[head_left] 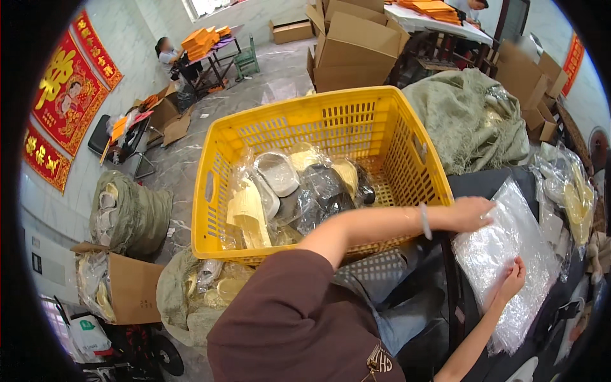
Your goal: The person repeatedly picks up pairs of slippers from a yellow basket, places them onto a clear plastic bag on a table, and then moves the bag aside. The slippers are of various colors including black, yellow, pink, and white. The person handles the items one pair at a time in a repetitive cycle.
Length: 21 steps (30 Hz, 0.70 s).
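A stack of clear plastic bags [509,254] lies on a dark table [484,181] at the right. My left hand [470,213] reaches across and presses on the top left corner of the stack, fingers flat; a pale bracelet is on that wrist. My right hand [512,280] pinches the top bag near the stack's middle. A yellow plastic basket [318,121] stands to the left of the table, holding several bagged pale shoe soles [277,172].
A grey-green sack [468,114] bulges behind the table. More bagged soles [573,197] lie at the table's right. Cardboard boxes [353,48] stand behind the basket; a sack [127,213] and an open box [124,286] sit at left. A person [167,54] sits at a far table.
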Each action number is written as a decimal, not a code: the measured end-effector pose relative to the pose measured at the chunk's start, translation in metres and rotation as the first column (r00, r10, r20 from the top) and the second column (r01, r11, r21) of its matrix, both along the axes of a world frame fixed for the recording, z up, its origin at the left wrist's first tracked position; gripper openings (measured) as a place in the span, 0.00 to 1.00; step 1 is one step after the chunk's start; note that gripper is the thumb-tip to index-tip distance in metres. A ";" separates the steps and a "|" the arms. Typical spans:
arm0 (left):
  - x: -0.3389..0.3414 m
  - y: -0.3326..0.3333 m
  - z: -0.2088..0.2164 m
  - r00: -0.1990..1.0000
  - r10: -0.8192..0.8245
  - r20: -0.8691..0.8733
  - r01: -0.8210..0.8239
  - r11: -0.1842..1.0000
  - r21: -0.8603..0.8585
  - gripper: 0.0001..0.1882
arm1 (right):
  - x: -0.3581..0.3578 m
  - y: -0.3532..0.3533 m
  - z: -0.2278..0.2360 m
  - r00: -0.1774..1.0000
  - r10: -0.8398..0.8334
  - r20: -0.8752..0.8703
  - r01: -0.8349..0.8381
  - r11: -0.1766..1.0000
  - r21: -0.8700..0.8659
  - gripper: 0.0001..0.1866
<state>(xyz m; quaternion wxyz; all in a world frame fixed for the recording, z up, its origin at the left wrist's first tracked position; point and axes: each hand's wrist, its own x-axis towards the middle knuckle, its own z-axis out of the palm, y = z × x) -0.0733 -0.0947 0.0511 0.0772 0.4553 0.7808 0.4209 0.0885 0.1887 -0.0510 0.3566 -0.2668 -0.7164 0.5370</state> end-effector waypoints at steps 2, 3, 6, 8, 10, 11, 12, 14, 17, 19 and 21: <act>-0.024 -0.059 0.018 0.997 0.033 -0.066 -0.032 0.999 0.022 0.23 | -0.008 -0.005 0.001 1.000 0.017 0.013 -0.017 1.000 0.005 0.12; -0.037 -0.087 0.020 0.990 0.061 -0.127 -0.057 0.998 0.036 0.21 | -0.005 -0.007 0.002 1.000 0.001 0.019 -0.001 1.000 0.006 0.12; -0.070 -0.190 0.017 0.946 0.300 -0.124 -0.311 0.947 -0.081 0.20 | -0.002 -0.002 0.001 0.999 0.013 0.050 -0.015 0.999 0.048 0.12; -0.097 -0.277 -0.030 0.812 0.521 -0.264 -0.578 0.779 -0.243 0.24 | -0.004 -0.004 0.003 0.998 0.020 0.065 -0.025 0.996 0.083 0.12; -0.076 -0.354 -0.031 0.714 0.631 -0.302 -0.691 0.567 -0.449 0.31 | -0.002 -0.002 0.002 0.998 0.012 0.065 -0.017 0.996 0.082 0.12; -0.063 -0.386 -0.019 0.775 0.593 -0.220 -0.577 0.521 -0.630 0.37 | 0.000 -0.001 0.000 0.998 0.011 0.059 -0.015 0.998 0.065 0.12; -0.050 -0.420 -0.025 0.689 0.686 -0.234 -0.602 0.363 -0.711 0.42 | -0.001 -0.001 -0.001 0.998 0.015 0.054 -0.018 0.999 0.046 0.12; -0.027 -0.491 -0.051 0.539 0.756 -0.372 -0.740 0.213 -0.638 0.41 | -0.003 -0.005 0.003 0.996 0.007 0.090 -0.014 0.997 0.077 0.13; 0.010 -0.560 -0.071 0.358 0.856 -0.373 -0.847 0.129 -0.517 0.38 | 0.000 -0.008 0.007 0.992 0.029 0.121 -0.039 0.996 0.084 0.13; 0.021 -0.573 -0.070 0.336 0.922 -0.193 -0.829 0.192 -0.526 0.37 | 0.000 -0.007 0.006 0.992 0.028 0.121 -0.039 0.995 0.092 0.13; 0.034 -0.573 -0.063 0.346 0.931 0.118 -0.749 0.350 -0.563 0.36 | 0.001 -0.005 0.005 0.992 0.011 0.124 -0.025 0.993 0.113 0.13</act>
